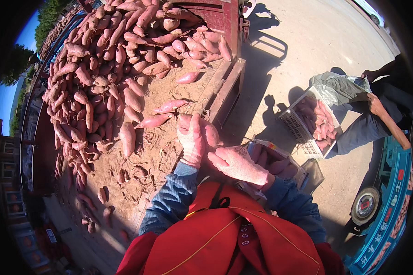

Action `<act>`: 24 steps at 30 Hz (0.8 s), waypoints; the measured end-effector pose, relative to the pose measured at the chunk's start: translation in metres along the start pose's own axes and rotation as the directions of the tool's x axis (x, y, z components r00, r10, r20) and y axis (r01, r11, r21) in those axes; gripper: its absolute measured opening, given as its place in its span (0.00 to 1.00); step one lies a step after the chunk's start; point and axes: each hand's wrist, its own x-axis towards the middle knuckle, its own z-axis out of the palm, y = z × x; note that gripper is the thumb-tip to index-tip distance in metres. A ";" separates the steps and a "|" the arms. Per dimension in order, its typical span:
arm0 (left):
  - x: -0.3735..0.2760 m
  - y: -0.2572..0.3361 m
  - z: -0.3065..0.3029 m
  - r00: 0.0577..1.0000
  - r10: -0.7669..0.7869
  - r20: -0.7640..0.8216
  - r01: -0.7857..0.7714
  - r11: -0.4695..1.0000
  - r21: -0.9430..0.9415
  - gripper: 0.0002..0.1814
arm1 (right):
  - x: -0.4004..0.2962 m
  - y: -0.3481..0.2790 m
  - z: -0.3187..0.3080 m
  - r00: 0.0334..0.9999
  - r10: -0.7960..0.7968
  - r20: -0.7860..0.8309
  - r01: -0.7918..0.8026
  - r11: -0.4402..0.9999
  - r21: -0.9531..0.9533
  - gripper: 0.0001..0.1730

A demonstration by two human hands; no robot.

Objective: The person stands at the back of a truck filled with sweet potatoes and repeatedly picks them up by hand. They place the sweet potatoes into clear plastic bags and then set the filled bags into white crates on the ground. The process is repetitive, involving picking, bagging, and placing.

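Observation:
My left hand [190, 141], in a pale pink glove, grips a sweet potato [210, 133] over the edge of a dirt-covered truck bed [163, 146]. Close to that potato's lower end is my right hand [241, 164], gloved alike, with its fingers curled; whether it holds anything is hidden. Two loose sweet potatoes, one [155, 121] below the other [171, 106], lie just left of my left hand. Partly behind my right hand stands a box [297, 168] with large sweet potatoes [278, 165] in it.
A big heap of sweet potatoes [103, 68] covers the bed's far left, against a red metal panel [211, 15]. Rightward, a person [378, 103] holds a plastic sheet [337, 87] by a white crate [297, 129] of sweet potatoes. A blue truck [382, 209] stands at lower right.

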 end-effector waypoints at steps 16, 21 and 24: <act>-0.004 0.045 0.027 0.931 0.065 0.359 0.069 0.935 -0.348 0.27 | 0.005 0.028 0.008 0.971 0.154 0.185 -0.158 -0.175 0.972 0.09; -0.015 0.035 0.016 0.926 -0.259 0.274 0.323 0.921 -0.219 0.30 | -0.014 0.024 0.006 0.955 0.148 -0.259 -0.142 0.989 0.040 0.11; -0.019 0.025 0.011 0.896 -0.359 0.261 0.427 0.856 -0.289 0.30 | -0.027 0.014 0.003 0.979 0.150 -0.141 -0.171 0.973 -0.152 0.13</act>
